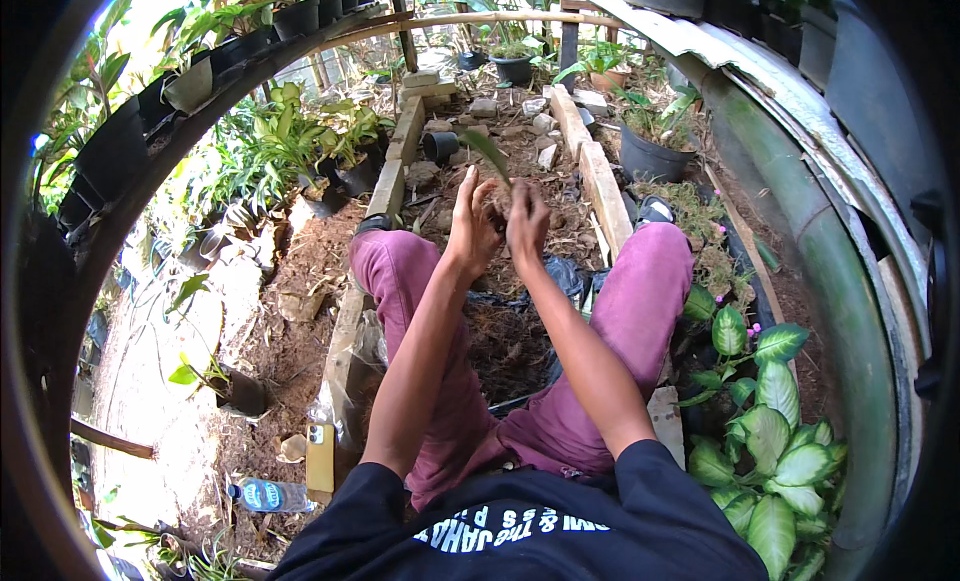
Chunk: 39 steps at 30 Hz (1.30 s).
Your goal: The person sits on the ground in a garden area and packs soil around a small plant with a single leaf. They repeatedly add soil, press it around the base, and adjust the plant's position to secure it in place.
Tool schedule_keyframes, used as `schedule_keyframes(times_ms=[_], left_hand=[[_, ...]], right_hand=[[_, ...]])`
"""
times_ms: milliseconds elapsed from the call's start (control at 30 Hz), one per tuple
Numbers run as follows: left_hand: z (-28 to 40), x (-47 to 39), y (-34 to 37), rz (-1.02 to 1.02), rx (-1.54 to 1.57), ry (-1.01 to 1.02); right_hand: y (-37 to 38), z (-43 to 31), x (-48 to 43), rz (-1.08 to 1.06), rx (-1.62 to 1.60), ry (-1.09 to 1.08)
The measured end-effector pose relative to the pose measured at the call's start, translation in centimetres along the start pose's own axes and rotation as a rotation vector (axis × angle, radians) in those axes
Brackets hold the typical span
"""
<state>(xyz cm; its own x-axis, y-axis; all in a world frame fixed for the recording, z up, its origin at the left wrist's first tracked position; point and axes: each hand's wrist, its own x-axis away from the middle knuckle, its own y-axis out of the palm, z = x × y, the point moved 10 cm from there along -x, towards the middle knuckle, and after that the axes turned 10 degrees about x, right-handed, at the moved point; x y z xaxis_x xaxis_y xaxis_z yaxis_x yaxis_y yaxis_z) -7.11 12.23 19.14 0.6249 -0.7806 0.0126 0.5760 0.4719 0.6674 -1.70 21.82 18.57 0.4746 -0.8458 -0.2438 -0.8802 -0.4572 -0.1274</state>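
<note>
Both my hands are raised together beyond my knees, over the soil bed between two rows of blocks. My right hand [527, 217] has its fingers closed at the base of a small plant with a long green leaf [487, 152]. Beside it, my left hand [474, 225] is upright with fingers extended, close to a brownish clump at the plant's base; whether it grips the clump is unclear. Below my forearms, dark fibrous material [510, 348] lies in black plastic sheeting [564, 276] between my legs. An empty-looking black pot [440, 147] lies tipped just past my left hand.
Concrete blocks [606, 191] edge the bed. A phone in a yellow case [320, 458] and a plastic water bottle [271, 496] lie at lower left, near a potted plant [241, 392]. Variegated leafy plants [780, 446] and a thick green bamboo pole [840, 281] are at right.
</note>
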Motion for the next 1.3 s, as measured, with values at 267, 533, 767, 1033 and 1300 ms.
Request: schedule_keyframes(times_ms=[267,533,767,1033,1300], left_hand=[[0.5,-0.8,-4.5,0.394,-0.086,0.09],[-2.4,-2.4,-1.7,0.058,0.395,-0.046],[-0.8,-1.2,-1.6,0.111,0.382,0.037],[0.6,-3.0,-4.7,0.159,0.268,0.176],[2.4,-4.1,-6.7,0.091,0.069,0.328]], right_hand=[[1.3,2.8,-0.6,0.04,-0.718,0.218],[0.6,-3.4,3.9,-0.071,-0.121,-0.352],[-0.8,-7.7,5.6,0.241,0.297,-0.79],[0.7,-8.1,5.3,0.149,0.139,-0.752],[1.3,-9.5,6.1,0.089,0.09,-0.813]])
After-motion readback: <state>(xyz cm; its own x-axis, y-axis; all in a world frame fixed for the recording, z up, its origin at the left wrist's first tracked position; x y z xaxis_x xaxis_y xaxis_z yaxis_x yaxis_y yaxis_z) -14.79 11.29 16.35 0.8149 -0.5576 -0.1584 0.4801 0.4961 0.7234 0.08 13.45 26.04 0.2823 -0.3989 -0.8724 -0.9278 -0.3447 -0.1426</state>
